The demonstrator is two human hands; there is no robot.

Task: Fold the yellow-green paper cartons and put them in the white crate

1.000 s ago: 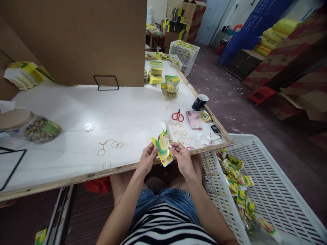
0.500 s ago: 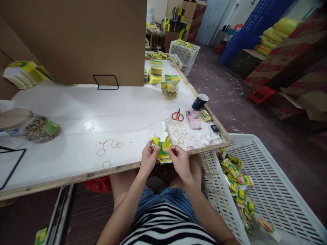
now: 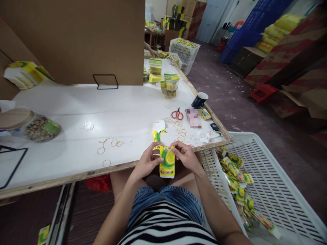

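Note:
A yellow-and-green printed card (image 3: 167, 165) is held upright between my hands, just off the table's front edge. My left hand (image 3: 146, 162) is closed on its left side, thumb against the edge. My right hand (image 3: 187, 156) pinches its upper right corner. Right behind it, another yellow-green card (image 3: 156, 135) with a white part lies on the white tabletop. Loose rubber bands (image 3: 181, 132) are scattered to the right of it, below red-handled scissors (image 3: 177, 115).
Bundled card stacks (image 3: 171, 81) stand farther back near a cardboard partition (image 3: 76, 41). A dark mug (image 3: 199, 100) is near the right edge. At my right, a white crate (image 3: 270, 163) contains yellow packets. A jar (image 3: 41, 129) lies left. Another person's hand (image 3: 153, 52) shows at the far end.
The card in my hands has come lower and toward me, now showing its full printed face. Another card shows on the table behind it. A person's hand has appeared at the far end.

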